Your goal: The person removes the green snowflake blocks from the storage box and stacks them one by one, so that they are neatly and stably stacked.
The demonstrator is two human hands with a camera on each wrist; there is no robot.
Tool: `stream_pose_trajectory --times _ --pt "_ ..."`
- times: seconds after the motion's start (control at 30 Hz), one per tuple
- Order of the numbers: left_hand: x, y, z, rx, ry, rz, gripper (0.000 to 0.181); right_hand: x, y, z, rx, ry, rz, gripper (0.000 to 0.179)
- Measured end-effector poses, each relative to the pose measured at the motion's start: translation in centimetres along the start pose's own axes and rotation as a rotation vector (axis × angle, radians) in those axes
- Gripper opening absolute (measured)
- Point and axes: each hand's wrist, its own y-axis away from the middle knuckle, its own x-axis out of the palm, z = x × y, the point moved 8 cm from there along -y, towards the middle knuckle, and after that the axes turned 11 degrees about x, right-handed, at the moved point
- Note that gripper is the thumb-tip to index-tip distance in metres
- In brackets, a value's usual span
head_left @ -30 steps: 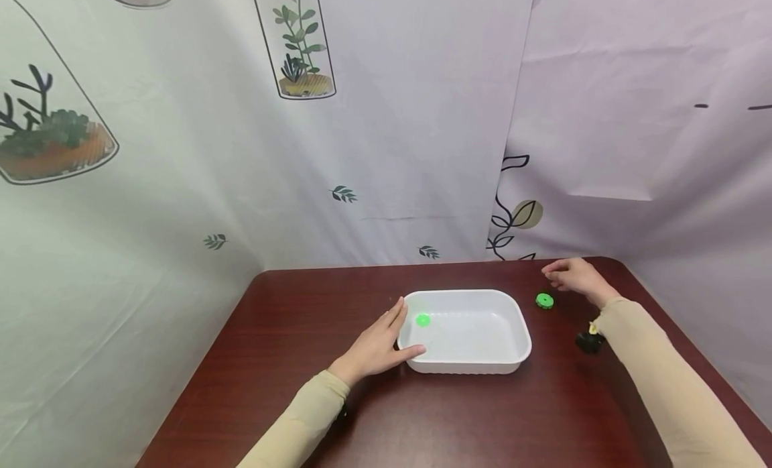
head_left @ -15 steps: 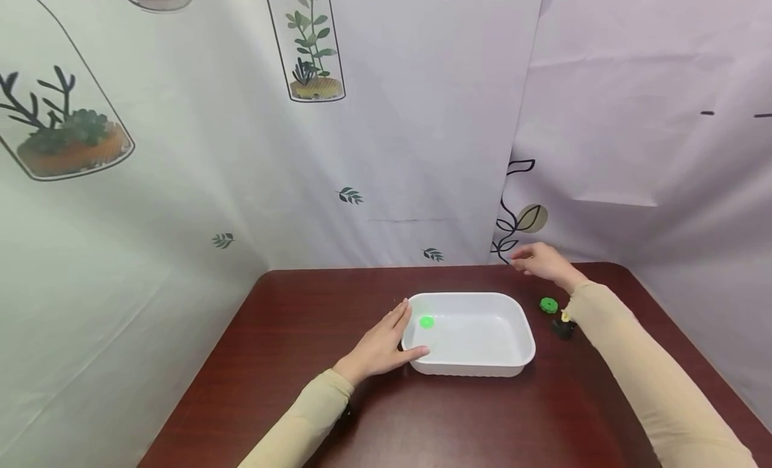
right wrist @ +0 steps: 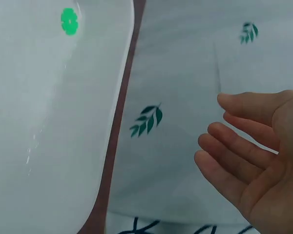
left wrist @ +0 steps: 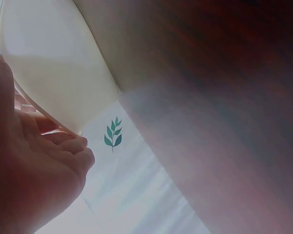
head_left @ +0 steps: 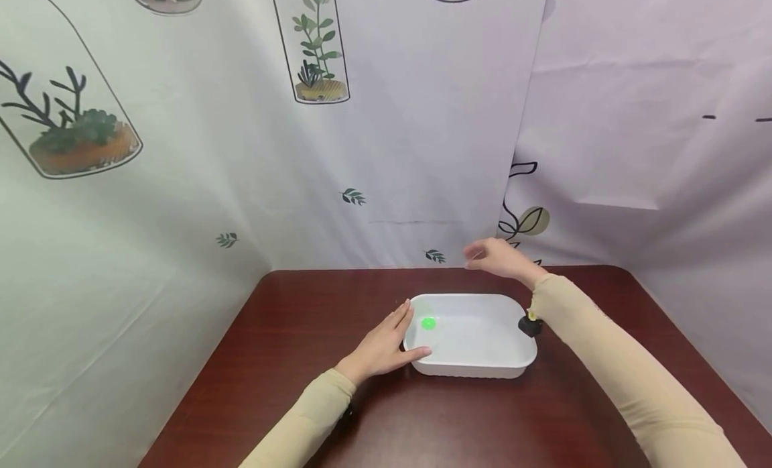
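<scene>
My left hand (head_left: pixel 382 347) rests on the left end of a white rectangular tray (head_left: pixel 470 370), fingers straight along the rim and thumb over the near-left corner. In the left wrist view its fingertips (left wrist: pixel 78 146) lie at the tray's rim. A small bright green notched disc (head_left: pixel 428 323) lies inside the tray near its left end; the right wrist view shows small holes in the disc (right wrist: pixel 69 21). Behind the tray's back rim, my right hand (head_left: pixel 496 259) hovers in the air, fingers loosely bent. Nothing shows between its thumb and fingers (right wrist: pixel 229 146).
The dark red-brown table (head_left: pixel 470 421) ends at a pale wall cloth (head_left: pixel 422 153) printed with plants. A black wrist camera with a yellow part (head_left: pixel 530 325) hangs below the right sleeve (head_left: pixel 627 367), overlapping the tray's right end in the head view.
The right hand has moved left from beside a second green disc on the table's right to behind the tray. That disc is now hidden by the sleeve. The left hand stays on the tray.
</scene>
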Motion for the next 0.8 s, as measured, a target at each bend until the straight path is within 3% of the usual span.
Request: stream_pose_trajectory --times 0.2,0.47,0.8 --pt "-0.1 0.0 0.0 -0.016 0.037 0.012 0.098 2.3 -0.2 1.5 -0.028 0.065 0.041 0.042" --pt "0.1 0.0 0.2 -0.015 0.02 0.016 0.099 5.2 -0.1 2.5 -0.093 0.118 0.097 0.038" --pt "0.3 0.1 0.2 -0.029 0.03 0.015 0.098 9.5 0.0 3.1 -0.134 0.199 0.181 0.037"
